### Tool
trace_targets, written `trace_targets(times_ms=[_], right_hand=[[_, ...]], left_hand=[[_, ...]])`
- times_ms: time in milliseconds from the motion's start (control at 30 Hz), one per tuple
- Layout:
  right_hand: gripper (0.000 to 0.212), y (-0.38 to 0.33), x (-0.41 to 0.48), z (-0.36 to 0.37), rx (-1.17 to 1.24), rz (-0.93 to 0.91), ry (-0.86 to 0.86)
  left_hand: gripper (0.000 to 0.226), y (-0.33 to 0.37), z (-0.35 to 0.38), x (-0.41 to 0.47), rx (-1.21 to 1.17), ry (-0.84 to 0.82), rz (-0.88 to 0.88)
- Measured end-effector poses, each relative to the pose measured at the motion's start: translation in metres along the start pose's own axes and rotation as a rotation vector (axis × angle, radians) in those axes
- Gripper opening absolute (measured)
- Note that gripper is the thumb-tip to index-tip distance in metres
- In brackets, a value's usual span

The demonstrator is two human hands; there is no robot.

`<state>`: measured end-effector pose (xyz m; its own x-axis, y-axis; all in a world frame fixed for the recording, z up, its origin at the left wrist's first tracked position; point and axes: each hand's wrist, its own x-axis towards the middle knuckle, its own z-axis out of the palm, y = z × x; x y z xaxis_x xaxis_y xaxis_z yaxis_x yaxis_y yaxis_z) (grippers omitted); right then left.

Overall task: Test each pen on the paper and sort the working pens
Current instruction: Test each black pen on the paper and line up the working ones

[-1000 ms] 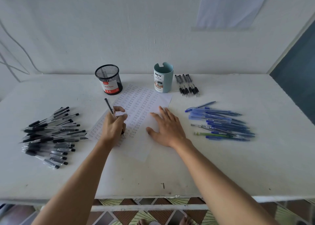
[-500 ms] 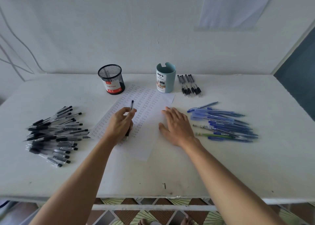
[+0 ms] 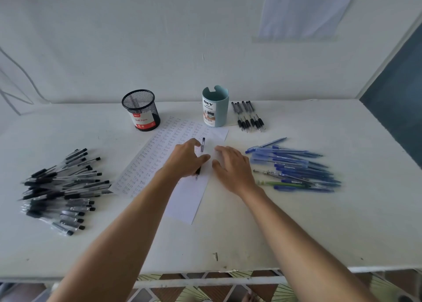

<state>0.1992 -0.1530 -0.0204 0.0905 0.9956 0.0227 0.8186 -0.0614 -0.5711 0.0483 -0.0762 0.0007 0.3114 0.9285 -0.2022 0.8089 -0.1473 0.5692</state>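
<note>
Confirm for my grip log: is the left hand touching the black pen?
Touching. The head view shows the left hand gripping the black pen mid-barrel.

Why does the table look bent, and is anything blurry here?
Head view: the wide-angle lens bows the edges of the table; the light is soft and even, with faint shadows and no glare; the right hand and the blue pens look slightly smeared.

Paper (image 3: 182,201) mid-table, pen heaps (image 3: 61,192) left and right, cups (image 3: 141,109) behind.
</note>
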Motion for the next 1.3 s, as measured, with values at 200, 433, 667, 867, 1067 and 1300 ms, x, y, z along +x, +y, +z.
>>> trace_targets(times_ms=[200, 433, 667, 867, 1067, 1300], right_hand=[[0.043, -0.002, 0.008, 0.001, 0.153, 0.107, 0.081], [0.059, -0.015, 0.015, 0.011, 0.005, 0.175, 0.089], [0.013, -0.019, 0.019, 0.006, 0.042, 0.176, 0.136], [0.015, -0.008, 0.020, -0.016, 0.203, 0.210, 0.409], [0.017, 0.023, 0.055, -0.059, 0.409, 0.374, 0.634], [0.036, 0.064, 0.102, -0.091, 0.317, 0.493, 0.532]], left_hand=[[0.024, 0.001, -0.004, 0.003, -0.081, 0.152, 0.026], [0.054, -0.026, 0.009, 0.015, 0.301, 0.228, 0.000], [0.062, -0.030, 0.012, 0.017, 0.344, 0.239, -0.014], [0.067, -0.029, 0.013, 0.017, 0.322, 0.250, -0.042], [0.069, -0.029, 0.014, 0.017, 0.332, 0.258, -0.047], [0.071, -0.028, 0.014, 0.017, 0.321, 0.274, -0.050]])
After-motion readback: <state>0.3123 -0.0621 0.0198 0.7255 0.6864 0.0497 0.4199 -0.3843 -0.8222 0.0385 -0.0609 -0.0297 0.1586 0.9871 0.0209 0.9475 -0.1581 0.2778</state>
